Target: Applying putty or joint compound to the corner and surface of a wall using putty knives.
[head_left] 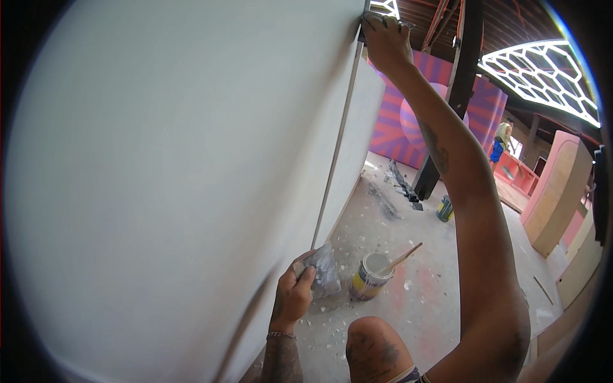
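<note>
Your left hand [295, 293] is low, just beside the right edge of the large, smooth white wall panel [159, 179], which serves as the landmark here. It is closed in a narrow grip on a flat, roughly square grey plate [328, 271] smeared with pale filler, your thumb pressed on its face. The plate sits near the bottom end of the thin dark strip [338, 140] that runs up the panel's right edge.

Your right hand [388, 46] is raised at the top of that same edge, fingers bent over a dark, mostly hidden object [363, 32]; you hold it against the strip, though its exact kind cannot be told.

Right of the panel's lower edge, an open-topped metal can [368, 281] with a yellow and grey label and pale drips stands on the dusty, spattered grey floor [408, 306], a thin wooden-looking stick [403, 256] leaning out of it. Farther right of the panel are a dark upright post [465, 70] and a smaller green-and-yellow can [445, 209]. Beyond the panel's edge rises a pink-and-purple striped wall [396, 137].
</note>
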`<act>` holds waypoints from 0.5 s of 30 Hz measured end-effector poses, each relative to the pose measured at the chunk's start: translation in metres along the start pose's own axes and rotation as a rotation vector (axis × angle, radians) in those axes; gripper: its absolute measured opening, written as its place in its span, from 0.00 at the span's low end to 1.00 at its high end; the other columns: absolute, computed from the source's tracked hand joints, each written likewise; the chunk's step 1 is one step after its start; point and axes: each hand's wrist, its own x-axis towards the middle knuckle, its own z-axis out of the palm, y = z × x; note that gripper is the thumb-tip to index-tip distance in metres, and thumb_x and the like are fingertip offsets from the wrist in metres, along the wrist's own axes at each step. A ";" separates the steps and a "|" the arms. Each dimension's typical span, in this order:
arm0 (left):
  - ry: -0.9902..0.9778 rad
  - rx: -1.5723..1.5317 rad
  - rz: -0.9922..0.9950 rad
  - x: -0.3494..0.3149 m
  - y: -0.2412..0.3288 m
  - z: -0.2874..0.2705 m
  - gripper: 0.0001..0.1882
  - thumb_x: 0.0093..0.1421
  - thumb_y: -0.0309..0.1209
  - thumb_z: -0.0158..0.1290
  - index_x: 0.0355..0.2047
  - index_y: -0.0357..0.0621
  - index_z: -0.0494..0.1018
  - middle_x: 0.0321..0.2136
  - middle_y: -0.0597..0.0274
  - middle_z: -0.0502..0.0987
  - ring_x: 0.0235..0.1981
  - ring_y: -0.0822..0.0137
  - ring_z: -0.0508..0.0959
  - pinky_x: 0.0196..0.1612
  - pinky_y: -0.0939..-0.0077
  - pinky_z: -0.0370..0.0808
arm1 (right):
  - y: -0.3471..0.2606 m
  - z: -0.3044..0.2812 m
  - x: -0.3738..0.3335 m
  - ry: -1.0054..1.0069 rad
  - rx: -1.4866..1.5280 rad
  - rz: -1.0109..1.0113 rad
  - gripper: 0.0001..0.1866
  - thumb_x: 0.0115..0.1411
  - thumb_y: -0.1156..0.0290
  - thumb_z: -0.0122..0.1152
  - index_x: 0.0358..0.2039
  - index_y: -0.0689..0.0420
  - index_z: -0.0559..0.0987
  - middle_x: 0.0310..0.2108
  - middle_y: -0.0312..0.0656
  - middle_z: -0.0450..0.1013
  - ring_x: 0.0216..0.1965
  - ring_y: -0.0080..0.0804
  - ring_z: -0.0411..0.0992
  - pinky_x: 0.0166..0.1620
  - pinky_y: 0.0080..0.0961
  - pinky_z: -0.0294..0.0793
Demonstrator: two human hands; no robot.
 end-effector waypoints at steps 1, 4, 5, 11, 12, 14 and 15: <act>-0.001 -0.014 0.000 0.000 0.001 0.000 0.21 0.67 0.33 0.45 0.57 0.34 0.69 0.39 0.64 0.77 0.41 0.75 0.72 0.47 0.79 0.69 | -0.001 0.001 -0.001 -0.003 0.002 0.000 0.24 0.58 0.72 0.54 0.57 0.49 0.72 0.60 0.30 0.66 0.59 0.39 0.64 0.55 0.49 0.64; -0.011 0.011 -0.030 0.000 0.003 0.001 0.21 0.67 0.32 0.45 0.57 0.34 0.69 0.38 0.66 0.76 0.39 0.76 0.72 0.46 0.80 0.69 | -0.006 0.005 -0.007 0.035 -0.023 -0.015 0.24 0.58 0.72 0.54 0.57 0.50 0.72 0.59 0.31 0.66 0.58 0.39 0.64 0.55 0.49 0.64; -0.009 0.015 -0.036 0.000 0.005 0.001 0.21 0.67 0.32 0.45 0.57 0.34 0.69 0.38 0.66 0.76 0.39 0.76 0.72 0.46 0.80 0.69 | -0.008 0.005 -0.010 0.053 -0.026 -0.018 0.24 0.57 0.71 0.55 0.57 0.50 0.72 0.59 0.31 0.66 0.57 0.38 0.64 0.55 0.49 0.64; -0.003 0.051 -0.026 0.000 0.009 0.001 0.21 0.67 0.32 0.45 0.56 0.34 0.69 0.36 0.67 0.76 0.37 0.76 0.72 0.43 0.81 0.69 | -0.022 0.006 -0.033 0.055 0.019 -0.009 0.23 0.56 0.71 0.56 0.55 0.52 0.74 0.58 0.31 0.66 0.56 0.38 0.64 0.54 0.48 0.64; -0.004 0.056 -0.031 0.001 0.007 0.001 0.20 0.67 0.32 0.45 0.56 0.35 0.69 0.36 0.67 0.76 0.37 0.77 0.72 0.43 0.81 0.69 | -0.024 0.008 -0.038 0.061 0.049 0.001 0.23 0.56 0.71 0.56 0.54 0.53 0.74 0.58 0.31 0.66 0.56 0.38 0.64 0.55 0.48 0.64; -0.002 0.066 -0.038 0.000 0.008 0.000 0.20 0.67 0.32 0.45 0.56 0.35 0.69 0.35 0.67 0.76 0.37 0.77 0.72 0.44 0.81 0.69 | -0.031 0.005 -0.047 0.053 0.049 0.001 0.23 0.56 0.71 0.56 0.54 0.53 0.74 0.58 0.32 0.66 0.56 0.38 0.64 0.55 0.48 0.63; 0.005 0.052 -0.034 -0.001 0.009 0.001 0.20 0.67 0.32 0.45 0.56 0.35 0.69 0.35 0.68 0.76 0.37 0.77 0.71 0.43 0.82 0.69 | -0.035 0.004 -0.051 0.047 0.046 -0.001 0.22 0.56 0.71 0.55 0.54 0.53 0.75 0.58 0.32 0.66 0.56 0.39 0.64 0.55 0.49 0.63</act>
